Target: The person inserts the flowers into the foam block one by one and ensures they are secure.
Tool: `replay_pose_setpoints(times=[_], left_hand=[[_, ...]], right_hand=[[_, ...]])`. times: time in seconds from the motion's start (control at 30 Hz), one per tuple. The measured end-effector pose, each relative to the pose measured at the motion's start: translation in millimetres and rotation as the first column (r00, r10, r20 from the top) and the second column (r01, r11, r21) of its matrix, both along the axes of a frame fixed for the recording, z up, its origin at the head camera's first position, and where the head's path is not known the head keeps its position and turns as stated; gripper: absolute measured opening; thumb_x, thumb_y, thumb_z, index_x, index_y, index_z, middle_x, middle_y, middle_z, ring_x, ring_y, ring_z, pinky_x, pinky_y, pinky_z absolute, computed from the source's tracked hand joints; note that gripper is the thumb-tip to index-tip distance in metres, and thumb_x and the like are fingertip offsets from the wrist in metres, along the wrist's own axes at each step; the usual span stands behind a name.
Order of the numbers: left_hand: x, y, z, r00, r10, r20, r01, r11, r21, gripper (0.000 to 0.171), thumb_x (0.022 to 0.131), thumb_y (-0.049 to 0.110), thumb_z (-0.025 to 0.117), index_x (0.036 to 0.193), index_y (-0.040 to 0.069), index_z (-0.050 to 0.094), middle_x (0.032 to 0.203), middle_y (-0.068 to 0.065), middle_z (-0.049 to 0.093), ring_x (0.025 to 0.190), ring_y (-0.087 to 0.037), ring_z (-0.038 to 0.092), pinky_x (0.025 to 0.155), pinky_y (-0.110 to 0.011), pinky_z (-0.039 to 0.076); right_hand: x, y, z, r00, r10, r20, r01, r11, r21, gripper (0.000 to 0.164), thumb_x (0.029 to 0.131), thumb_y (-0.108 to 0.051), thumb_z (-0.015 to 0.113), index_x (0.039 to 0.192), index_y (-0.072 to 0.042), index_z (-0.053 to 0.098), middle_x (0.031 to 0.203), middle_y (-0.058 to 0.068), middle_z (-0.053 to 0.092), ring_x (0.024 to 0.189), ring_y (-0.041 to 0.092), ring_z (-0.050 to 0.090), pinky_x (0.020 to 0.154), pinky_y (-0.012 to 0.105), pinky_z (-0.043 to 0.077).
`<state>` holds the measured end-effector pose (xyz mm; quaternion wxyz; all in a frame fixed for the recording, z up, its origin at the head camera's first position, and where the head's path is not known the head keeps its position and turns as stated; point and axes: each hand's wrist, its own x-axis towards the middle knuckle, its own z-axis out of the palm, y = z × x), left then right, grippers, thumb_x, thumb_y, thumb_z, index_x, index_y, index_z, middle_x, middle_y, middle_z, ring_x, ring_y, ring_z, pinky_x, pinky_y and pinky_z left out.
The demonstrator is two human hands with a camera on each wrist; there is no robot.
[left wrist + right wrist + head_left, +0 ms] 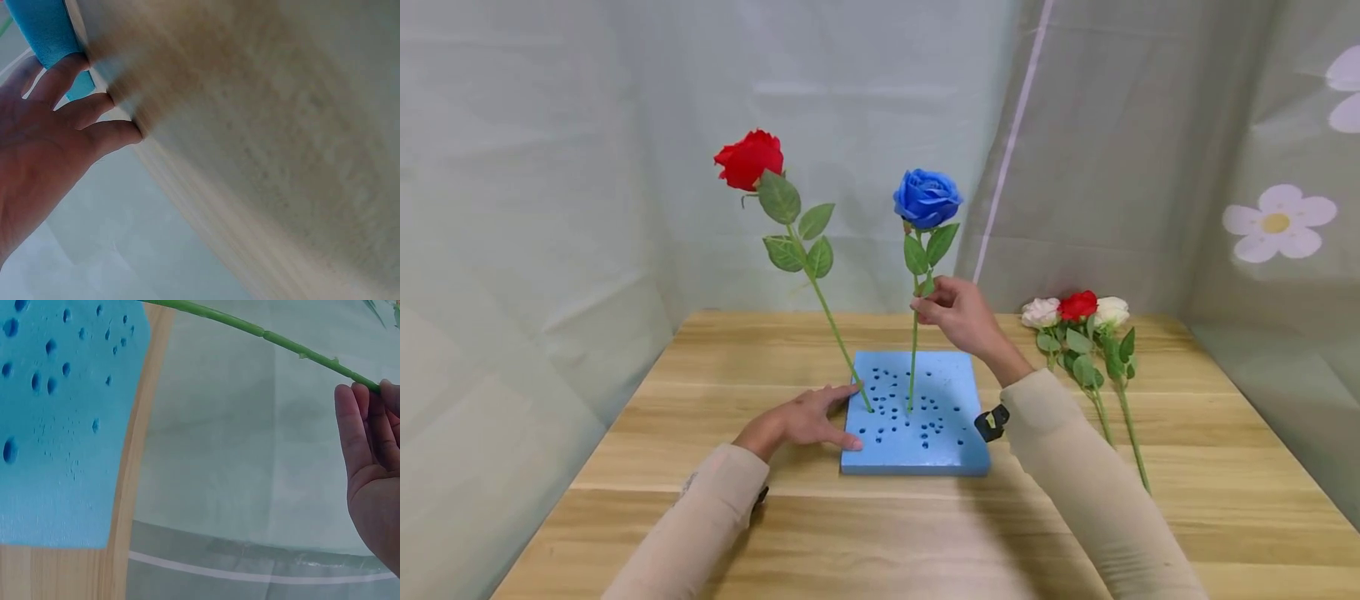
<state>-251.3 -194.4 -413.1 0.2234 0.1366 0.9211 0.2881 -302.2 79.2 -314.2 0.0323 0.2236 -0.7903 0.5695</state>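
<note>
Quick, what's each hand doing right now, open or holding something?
Left hand: open, resting at the left edge of the blue block.
Right hand: closed, pinching the blue rose by its stem.

place: screened-off table area, room type unclear | wooden table (850, 542) | pale sheeting (850, 50) behind | white flower print (1279, 223)

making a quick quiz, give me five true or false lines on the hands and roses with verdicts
1. The right hand pinches the stem of the blue rose. True.
2. The left hand is raised clear of the block. False: it touches the block.
3. The red rose in the block leans left in the head view. True.
4. The lying roses are left of the block. False: they lie right of it.
5. Of the lying roses, one is red. True.
</note>
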Motion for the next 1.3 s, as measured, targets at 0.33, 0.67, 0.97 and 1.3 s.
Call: replay_pose_setpoints(times=[0.33, 0.67, 0.97, 1.3], left_hand=[[-1.3, -1.1, -0.7, 0.999, -0.031, -0.007, 0.031, 1.000, 0.003, 0.102, 0.076, 0.059, 0.081, 0.158, 0.022, 0.032, 0.162, -0.013, 0.028, 0.149, -0.040, 0.017, 0.116, -0.060, 0.020], [-3.0, 0.5, -0.1, 0.999, -0.053, -0.010, 0.053, 0.998, 0.012, 0.102, 0.077, 0.058, 0.081, 0.158, 0.020, 0.032, 0.161, -0.015, 0.029, 0.148, -0.039, 0.021, 0.115, -0.060, 0.023], [-3.2, -0.3, -1.7, 0.998, -0.069, -0.014, 0.070, 0.997, 0.016, 0.101, 0.079, 0.055, 0.080, 0.158, 0.015, 0.031, 0.160, -0.017, 0.029, 0.148, -0.041, 0.021, 0.115, -0.060, 0.023], [-3.5, -0.4, 0.4, 0.997, -0.071, -0.017, 0.071, 0.997, 0.019, 0.102, 0.079, 0.054, 0.081, 0.158, 0.013, 0.031, 0.160, -0.019, 0.029, 0.148, -0.042, 0.019, 0.116, -0.059, 0.023]], right_hand=[[1.1, -17.7, -5.2, 1.000, -0.004, -0.005, 0.004, 1.000, -0.005, 0.017, 0.097, -0.010, 0.066, 0.108, 0.004, 0.066, 0.102, 0.019, 0.072, 0.091, 0.030, 0.072, 0.083, 0.038, 0.058], [5.5, -27.0, -8.4, 1.000, 0.010, 0.002, -0.010, 1.000, -0.014, 0.016, 0.097, -0.008, 0.066, 0.108, 0.003, 0.067, 0.104, 0.018, 0.071, 0.090, 0.029, 0.071, 0.086, 0.043, 0.057], [6.8, -32.0, -16.2, 0.999, 0.040, -0.017, -0.040, 0.999, -0.003, 0.014, 0.095, -0.007, 0.068, 0.105, 0.003, 0.068, 0.098, 0.014, 0.072, 0.089, 0.028, 0.069, 0.085, 0.044, 0.057], [10.9, -38.3, -18.3, 0.996, 0.043, -0.073, -0.039, 0.998, 0.058, 0.009, 0.095, -0.009, 0.069, 0.101, -0.002, 0.068, 0.094, 0.011, 0.072, 0.091, 0.021, 0.068, 0.077, 0.034, 0.055]])
